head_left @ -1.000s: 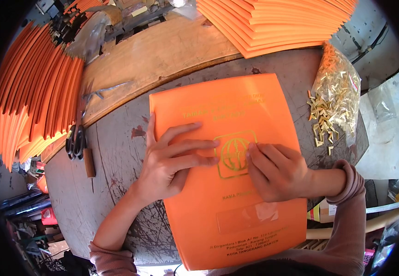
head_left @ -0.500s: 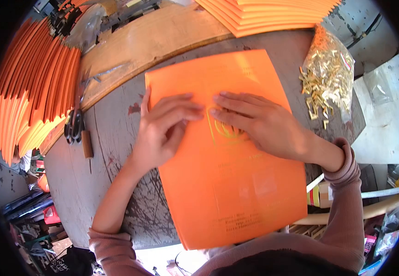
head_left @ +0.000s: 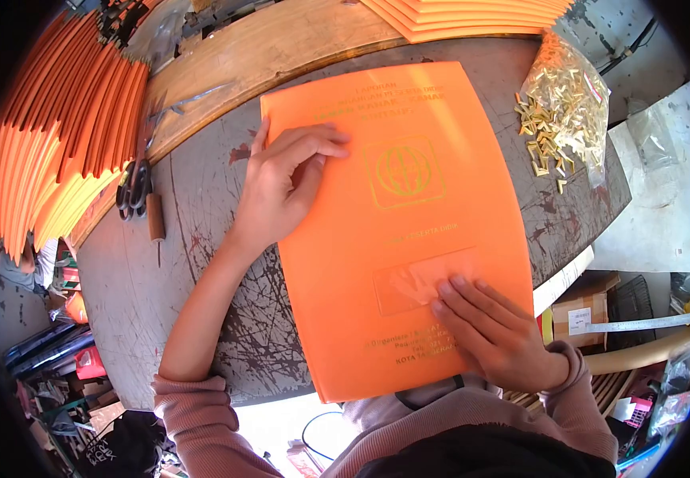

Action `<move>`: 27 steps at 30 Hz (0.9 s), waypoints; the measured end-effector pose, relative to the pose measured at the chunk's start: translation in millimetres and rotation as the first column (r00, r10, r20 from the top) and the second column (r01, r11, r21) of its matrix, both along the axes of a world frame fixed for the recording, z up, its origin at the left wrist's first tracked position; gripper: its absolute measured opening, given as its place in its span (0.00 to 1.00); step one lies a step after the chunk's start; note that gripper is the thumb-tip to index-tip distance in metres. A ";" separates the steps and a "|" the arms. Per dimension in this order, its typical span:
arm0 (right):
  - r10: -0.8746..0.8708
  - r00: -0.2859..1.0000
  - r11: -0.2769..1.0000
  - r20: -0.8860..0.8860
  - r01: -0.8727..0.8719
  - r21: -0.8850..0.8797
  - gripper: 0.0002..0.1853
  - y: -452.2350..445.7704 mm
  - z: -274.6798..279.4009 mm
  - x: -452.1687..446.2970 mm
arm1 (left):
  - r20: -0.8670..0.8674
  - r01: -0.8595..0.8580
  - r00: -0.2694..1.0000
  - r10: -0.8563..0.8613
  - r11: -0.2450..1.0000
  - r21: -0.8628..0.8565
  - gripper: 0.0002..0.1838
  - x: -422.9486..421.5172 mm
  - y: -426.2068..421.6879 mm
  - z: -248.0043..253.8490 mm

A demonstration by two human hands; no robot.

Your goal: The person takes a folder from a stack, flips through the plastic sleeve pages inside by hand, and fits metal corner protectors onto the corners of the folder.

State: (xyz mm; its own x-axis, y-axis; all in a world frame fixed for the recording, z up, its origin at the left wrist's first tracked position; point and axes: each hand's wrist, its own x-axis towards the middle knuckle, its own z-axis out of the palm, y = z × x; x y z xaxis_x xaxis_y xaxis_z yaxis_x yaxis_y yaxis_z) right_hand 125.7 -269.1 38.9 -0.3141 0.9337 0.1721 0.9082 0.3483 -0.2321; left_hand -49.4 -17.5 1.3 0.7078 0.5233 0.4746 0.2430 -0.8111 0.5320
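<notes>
An orange report cover [head_left: 337, 263] with gold lettering, a gold globe emblem and a clear window panel lies in front of me. Its lower edge reaches past the front of the dark, scratched table. Near the cover's upper left edge rests my left hand [head_left: 285, 179], fingers loosely bent and apart, one of them pointing up along the edge. My right hand [head_left: 500, 331] lies flat at the lower right, fingertips by the window panel. Neither hand grips anything.
Stacks of orange covers [head_left: 58, 151] stand at the left, with another stack [head_left: 456, 20] at the back. Scissors [head_left: 132, 191] and a wooden-handled awl [head_left: 154, 217] lie left. At the right, a plastic bag [head_left: 572, 107] spills small gold metal corners [head_left: 544, 135].
My right hand has slid from the emblem down to the lower right of the cover, uncovering the emblem and title. My left hand has stayed near the upper left edge.
</notes>
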 end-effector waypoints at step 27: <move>0.171 0.985 0.979 0.019 -0.172 0.106 0.31 -18.7 -27.8 -70.6 | 0.013 -0.007 1.000 0.006 1.000 0.002 0.14 1.0 -1.6 2.0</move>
State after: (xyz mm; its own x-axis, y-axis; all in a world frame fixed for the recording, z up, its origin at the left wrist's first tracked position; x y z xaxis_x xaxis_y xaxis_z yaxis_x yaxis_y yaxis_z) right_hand 55.1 -287.8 11.1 -0.4702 0.8421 0.2643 0.8349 0.5214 -0.1761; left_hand -48.4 -19.1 3.3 0.6980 0.5268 0.4850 0.2412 -0.8107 0.5335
